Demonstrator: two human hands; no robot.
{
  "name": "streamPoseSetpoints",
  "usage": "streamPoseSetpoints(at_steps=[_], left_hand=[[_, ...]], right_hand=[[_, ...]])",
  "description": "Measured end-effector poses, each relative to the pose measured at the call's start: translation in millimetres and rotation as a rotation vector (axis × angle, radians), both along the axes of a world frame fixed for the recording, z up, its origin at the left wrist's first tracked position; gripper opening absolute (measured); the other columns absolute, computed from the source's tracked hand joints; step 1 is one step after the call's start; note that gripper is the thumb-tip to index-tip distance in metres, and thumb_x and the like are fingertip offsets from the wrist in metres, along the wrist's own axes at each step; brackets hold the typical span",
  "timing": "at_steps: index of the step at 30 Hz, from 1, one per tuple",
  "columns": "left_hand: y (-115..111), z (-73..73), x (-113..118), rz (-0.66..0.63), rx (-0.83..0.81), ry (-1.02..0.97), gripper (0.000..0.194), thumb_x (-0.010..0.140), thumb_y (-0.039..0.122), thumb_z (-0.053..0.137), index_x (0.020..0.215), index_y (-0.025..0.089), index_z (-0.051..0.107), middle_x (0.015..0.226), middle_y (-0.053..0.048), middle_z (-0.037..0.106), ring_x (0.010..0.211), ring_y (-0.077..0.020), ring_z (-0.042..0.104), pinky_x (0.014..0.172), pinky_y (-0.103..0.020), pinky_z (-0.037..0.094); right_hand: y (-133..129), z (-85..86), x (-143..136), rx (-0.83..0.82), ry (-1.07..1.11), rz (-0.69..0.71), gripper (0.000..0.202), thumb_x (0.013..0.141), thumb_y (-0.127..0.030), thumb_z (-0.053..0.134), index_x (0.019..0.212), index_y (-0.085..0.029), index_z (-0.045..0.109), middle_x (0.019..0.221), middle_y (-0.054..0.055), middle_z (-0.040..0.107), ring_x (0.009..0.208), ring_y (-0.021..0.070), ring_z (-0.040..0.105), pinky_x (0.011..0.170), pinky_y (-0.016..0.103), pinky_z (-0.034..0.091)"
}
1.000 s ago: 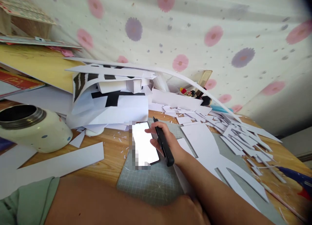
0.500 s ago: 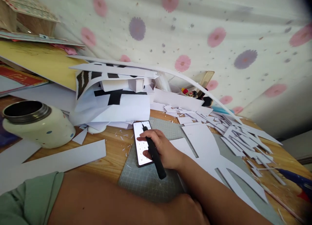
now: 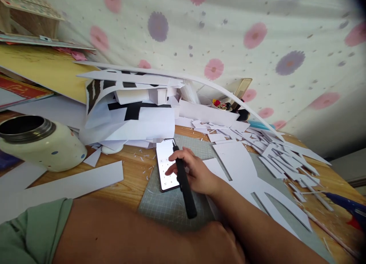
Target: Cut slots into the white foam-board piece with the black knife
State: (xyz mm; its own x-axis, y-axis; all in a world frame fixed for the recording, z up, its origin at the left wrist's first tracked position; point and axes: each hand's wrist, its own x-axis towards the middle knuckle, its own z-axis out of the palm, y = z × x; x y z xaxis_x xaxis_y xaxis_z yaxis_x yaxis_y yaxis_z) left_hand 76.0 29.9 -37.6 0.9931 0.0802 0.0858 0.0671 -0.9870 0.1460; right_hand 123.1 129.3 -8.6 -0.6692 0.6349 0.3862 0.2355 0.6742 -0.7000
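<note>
A phone (image 3: 166,153) with a lit number keypad lies on the green cutting mat (image 3: 160,207). Over its right side is my right hand (image 3: 194,170), closed around a black pen-like tool (image 3: 187,195), its thin tip pointing toward the phone's top. The thumb and forefinger of that hand reach over the screen. At the bottom edge, my left hand (image 3: 217,243) rests curled beside the right forearm; its fingers are mostly hidden, and what they hold, if anything, is not visible. White cut board pieces (image 3: 238,161) lie to the right of the phone.
An open flask (image 3: 54,146) stands at the left near white strips. Behind the phone are curled white sheets (image 3: 154,123) with black shapes. Several narrow scraps (image 3: 271,153) are heaped at the right, with a blue glue gun (image 3: 345,205) at the edge.
My right hand has shifted slightly right, and the black tool has swung right with its tip nearer the phone's top right corner. The view has shifted slightly.
</note>
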Motion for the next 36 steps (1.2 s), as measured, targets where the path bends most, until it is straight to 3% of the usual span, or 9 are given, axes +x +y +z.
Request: streamPoseSetpoints(at_steps=[3,6,18,23,27,31,33,36], left_hand=[[-0.8,-7.1,2.7,-0.008,-0.010,0.040,0.007,0.073,0.026,0.069,0.073,0.019,0.069,0.070,-0.006,0.070,0.049,-0.0198,0.057,0.030,-0.030,0.025],[-1.6,-8.9,-0.8,-0.001,0.006,-0.063,0.010,0.076,0.028,0.067,0.078,0.019,0.070,0.074,-0.006,0.071,0.054,-0.0203,0.059,0.032,-0.031,0.027],[3.2,-3.8,0.0,-0.028,-0.033,-0.007,0.010,0.079,0.023,0.064,0.075,0.017,0.070,0.073,-0.008,0.072,0.052,-0.0196,0.059,0.031,-0.031,0.024],[3.0,-3.2,-2.3,-0.034,-0.027,-0.050,0.012,0.077,0.020,0.063,0.066,0.017,0.065,0.073,-0.008,0.071,0.049,-0.0181,0.056,0.031,-0.031,0.022],[2.8,1.0,-1.2,-0.013,-0.075,0.031,0.014,0.077,0.021,0.065,0.063,0.019,0.065,0.067,-0.007,0.070,0.046,-0.0167,0.054,0.031,-0.030,0.021],[2.4,9.6,-4.0,-0.020,-0.114,0.096,0.010,0.078,0.025,0.064,0.075,0.018,0.070,0.076,-0.008,0.072,0.056,-0.0191,0.060,0.032,-0.031,0.025],[1.8,13.0,-6.3,-0.012,-0.082,0.080,0.016,0.081,0.025,0.060,0.086,0.016,0.072,0.082,-0.009,0.073,0.062,-0.0215,0.062,0.033,-0.031,0.029],[-0.8,11.4,-8.0,-0.002,0.011,0.045,0.024,0.083,0.023,0.056,0.097,0.012,0.072,0.085,-0.012,0.073,0.064,-0.0232,0.063,0.034,-0.032,0.033]], right_hand=[[-1.0,1.8,-0.5,0.016,-0.025,-0.006,0.039,0.082,-0.001,0.047,0.109,-0.028,0.039,0.088,-0.002,0.076,0.086,0.0176,0.073,0.113,0.059,0.017],[-0.4,2.3,0.6,0.040,-0.037,-0.033,0.042,0.078,0.001,0.048,0.107,-0.028,0.040,0.084,-0.003,0.075,0.084,0.0178,0.072,0.113,0.059,0.019],[6.0,-3.1,2.3,0.092,-0.001,-0.099,0.050,0.072,0.003,0.051,0.109,-0.028,0.040,0.091,0.000,0.076,0.091,0.0216,0.070,0.109,0.058,0.026],[4.6,-1.5,0.3,0.094,-0.083,-0.086,0.051,0.071,0.007,0.047,0.108,-0.028,0.040,0.090,-0.001,0.076,0.096,0.0213,0.069,0.110,0.060,0.021],[2.5,2.0,-7.3,0.077,-0.024,-0.084,0.047,0.075,0.003,0.049,0.109,-0.028,0.039,0.099,0.002,0.076,0.096,0.0219,0.069,0.103,0.055,0.034],[2.3,2.8,-8.2,0.034,-0.121,-0.072,0.051,0.072,0.006,0.049,0.108,-0.029,0.039,0.103,0.001,0.075,0.107,0.0242,0.066,0.107,0.062,0.027],[3.4,0.9,-2.5,-0.044,-0.053,-0.083,0.048,0.073,0.004,0.049,0.108,-0.028,0.040,0.094,0.000,0.074,0.100,0.0227,0.068,0.104,0.059,0.035],[4.5,-1.5,9.0,-0.174,0.134,-0.074,0.032,0.081,-0.008,0.053,0.105,-0.027,0.043,0.078,-0.003,0.067,0.080,0.0186,0.071,0.082,0.042,0.054]])
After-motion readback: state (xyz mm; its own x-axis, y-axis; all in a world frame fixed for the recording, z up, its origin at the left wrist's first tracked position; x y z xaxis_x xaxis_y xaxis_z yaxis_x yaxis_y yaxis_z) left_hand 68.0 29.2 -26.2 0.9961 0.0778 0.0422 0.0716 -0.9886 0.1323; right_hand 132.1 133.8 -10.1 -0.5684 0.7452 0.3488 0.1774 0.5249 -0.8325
